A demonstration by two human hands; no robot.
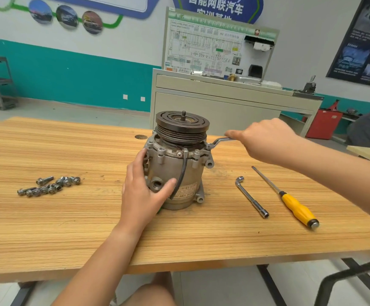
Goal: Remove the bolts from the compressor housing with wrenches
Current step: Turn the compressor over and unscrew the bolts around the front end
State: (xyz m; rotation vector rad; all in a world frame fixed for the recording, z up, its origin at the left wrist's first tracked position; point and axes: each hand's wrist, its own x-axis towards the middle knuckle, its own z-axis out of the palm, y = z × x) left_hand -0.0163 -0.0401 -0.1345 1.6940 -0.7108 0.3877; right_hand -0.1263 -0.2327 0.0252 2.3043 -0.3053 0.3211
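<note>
A grey compressor stands upright on the wooden table, its dark pulley on top. My left hand wraps its left side, thumb across the front near a port. My right hand grips the handle of a ring wrench. The wrench's end sits on a bolt at the right side of the housing's upper flange. Several loose bolts lie in a heap on the table to the left.
An L-shaped socket wrench and a yellow-handled screwdriver lie to the right of the compressor. Behind the table stands a cabinet with a wiring-diagram board. A red box sits on the floor at the right.
</note>
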